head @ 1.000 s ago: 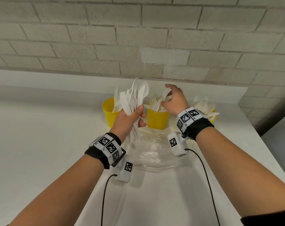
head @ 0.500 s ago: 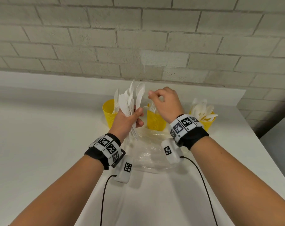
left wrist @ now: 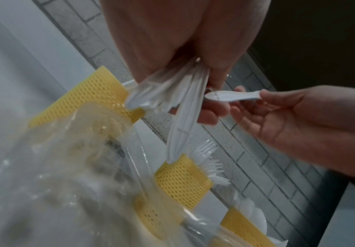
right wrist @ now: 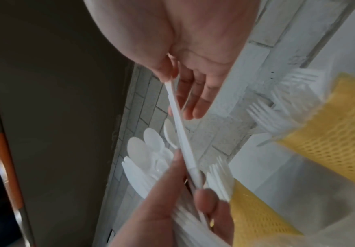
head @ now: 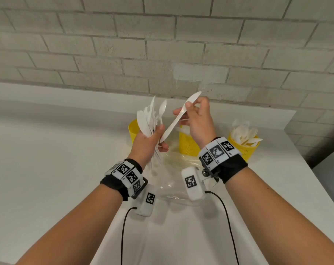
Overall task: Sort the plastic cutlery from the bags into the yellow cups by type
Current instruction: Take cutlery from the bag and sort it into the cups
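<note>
Head view looks down on a white table (head: 47, 169) set against a pale grey brick wall (head: 162, 44), and three yellow mesh cups stand in a row near the wall. Taking the middle cup (head: 187, 145) as the landmark, the left cup (head: 132, 131) stands to its left, mostly hidden behind the left hand (head: 149, 142), whose fingers are curled tight around a bunch of white cutlery (head: 148, 119); the bunch stands nearly upright, working ends up toward the wall, handles hanging below the fist. Just above the middle cup, the right hand (head: 197, 121) pinches a single white knife (head: 178, 117) between thumb and fingertips near its blade end. Its long axis runs diagonally, blade tip up and to the right toward the wall, handle end down and left, close to the left hand's thumb. In front of the middle cup a crumpled clear plastic bag (head: 173, 175) lies on the table. White forks (left wrist: 206, 160) stick out of the middle cup. To its right, the right cup (head: 245, 148) holds white spoons (head: 244, 133) fanned above its rim.
</note>
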{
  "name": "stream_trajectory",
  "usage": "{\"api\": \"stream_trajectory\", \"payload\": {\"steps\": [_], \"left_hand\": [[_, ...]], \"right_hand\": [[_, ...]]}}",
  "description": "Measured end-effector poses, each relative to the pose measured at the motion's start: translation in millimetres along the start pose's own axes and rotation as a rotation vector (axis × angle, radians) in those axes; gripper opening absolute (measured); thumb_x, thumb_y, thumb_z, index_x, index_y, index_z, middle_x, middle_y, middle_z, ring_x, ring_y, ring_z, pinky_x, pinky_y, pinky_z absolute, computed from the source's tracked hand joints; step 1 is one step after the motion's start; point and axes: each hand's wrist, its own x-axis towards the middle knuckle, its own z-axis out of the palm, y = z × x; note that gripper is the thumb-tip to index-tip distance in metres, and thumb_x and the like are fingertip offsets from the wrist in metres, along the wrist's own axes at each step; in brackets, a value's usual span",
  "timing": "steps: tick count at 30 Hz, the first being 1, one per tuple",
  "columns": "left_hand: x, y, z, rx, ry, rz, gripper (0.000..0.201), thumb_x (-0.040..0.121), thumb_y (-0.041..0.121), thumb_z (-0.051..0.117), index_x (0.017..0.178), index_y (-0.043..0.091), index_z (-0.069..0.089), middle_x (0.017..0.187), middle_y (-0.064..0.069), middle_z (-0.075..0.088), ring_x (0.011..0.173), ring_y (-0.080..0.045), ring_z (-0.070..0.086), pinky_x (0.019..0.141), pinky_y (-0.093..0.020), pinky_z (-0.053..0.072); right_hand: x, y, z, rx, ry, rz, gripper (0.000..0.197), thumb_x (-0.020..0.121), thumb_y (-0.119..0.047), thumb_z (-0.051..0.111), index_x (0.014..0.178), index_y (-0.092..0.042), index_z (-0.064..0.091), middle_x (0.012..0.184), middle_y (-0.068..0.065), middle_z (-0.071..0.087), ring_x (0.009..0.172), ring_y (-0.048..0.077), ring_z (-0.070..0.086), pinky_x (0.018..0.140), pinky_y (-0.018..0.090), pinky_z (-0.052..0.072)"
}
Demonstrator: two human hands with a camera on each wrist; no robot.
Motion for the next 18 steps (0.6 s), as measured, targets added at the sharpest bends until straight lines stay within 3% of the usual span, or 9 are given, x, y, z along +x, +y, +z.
{"api": "stream_trajectory", "payload": {"steps": [2,4,6,9,11,13,14,16,18], "left_hand": [[2.7,-0.8,-4.2,0.143,0.057,0.071,0.014,0.093,0.024,0.059,0.088,0.013,0.052,0.061,-0.005,0.053,0.044,-0.013,0.052,0.053,-0.028,0.049],[7.3,-2.7,-8.3,0.229,0.110,0.105,0.016,0.090,0.024,0.062,0.097,0.014,0.051,0.070,-0.003,0.054,0.051,-0.014,0.051,0.048,-0.021,0.046],[11.7,-4.6,-11.5,0.280,0.154,0.115,0.030,0.086,0.027,0.065,0.109,0.014,0.050,0.085,-0.005,0.059,0.060,-0.014,0.055,0.046,-0.018,0.045],[13.5,-1.1,-14.4,0.332,0.152,0.161,0.039,0.083,0.040,0.059,0.116,0.021,0.051,0.102,-0.003,0.068,0.083,-0.011,0.067,0.068,-0.029,0.056],[11.8,2.3,-13.7,0.409,0.231,0.230,0.029,0.092,0.028,0.048,0.117,0.013,0.054,0.099,-0.001,0.071,0.088,-0.009,0.067,0.082,-0.026,0.056],[6.4,7.6,-12.8,0.285,0.228,0.217,0.026,0.091,0.004,0.053,0.117,0.004,0.051,0.100,-0.007,0.067,0.085,-0.012,0.061,0.076,-0.019,0.051],[6.9,4.6,-13.6,0.256,0.228,0.195,0.034,0.087,-0.003,0.057,0.118,0.003,0.048,0.102,-0.007,0.063,0.086,-0.013,0.058,0.075,-0.023,0.050],[2.6,9.1,-15.3,0.208,0.206,0.158,0.038,0.084,-0.005,0.059,0.116,0.010,0.043,0.100,-0.002,0.060,0.081,-0.015,0.059,0.065,-0.031,0.052],[2.8,8.7,-19.9,0.187,0.157,0.138,0.041,0.083,0.001,0.064,0.113,0.017,0.041,0.097,-0.003,0.061,0.072,-0.015,0.061,0.050,-0.024,0.051]], "right_hand": [[-2.4,-7.2,4.3,0.011,0.008,-0.080,0.008,0.102,-0.020,0.033,0.099,-0.026,0.038,0.070,0.003,0.061,0.068,0.021,0.062,0.067,0.031,0.053],[-7.1,-14.2,13.1,0.038,-0.017,-0.110,0.009,0.101,-0.024,0.037,0.100,-0.024,0.046,0.064,-0.002,0.050,0.060,0.014,0.052,0.059,0.028,0.047],[-13.7,-20.2,24.5,0.023,-0.073,-0.091,0.017,0.095,-0.031,0.051,0.099,-0.015,0.055,0.066,-0.007,0.047,0.060,0.007,0.045,0.060,0.022,0.040],[-25.8,-18.1,43.4,-0.189,-0.144,-0.086,0.031,0.076,-0.037,0.075,0.097,-0.020,0.060,0.074,-0.006,0.053,0.067,0.008,0.049,0.063,0.020,0.044],[-29.9,-13.0,54.0,-0.285,-0.116,-0.079,0.042,0.070,-0.038,0.080,0.101,-0.019,0.058,0.080,-0.003,0.055,0.074,0.012,0.054,0.068,0.022,0.046],[-30.5,-9.7,61.8,-0.285,-0.105,-0.052,0.041,0.070,-0.035,0.080,0.099,-0.015,0.059,0.082,-0.001,0.059,0.077,0.015,0.058,0.070,0.024,0.048],[-29.9,-8.5,64.6,-0.278,-0.108,-0.041,0.037,0.072,-0.033,0.079,0.097,-0.013,0.060,0.082,-0.001,0.062,0.076,0.015,0.059,0.070,0.025,0.049],[-27.1,-6.0,67.3,-0.263,-0.129,-0.019,0.030,0.074,-0.029,0.078,0.092,-0.011,0.061,0.081,0.000,0.065,0.076,0.017,0.063,0.071,0.029,0.052],[-22.8,-4.0,66.8,-0.231,-0.144,0.013,0.028,0.072,-0.026,0.079,0.087,-0.010,0.062,0.082,0.006,0.069,0.078,0.022,0.066,0.073,0.035,0.055]]}}
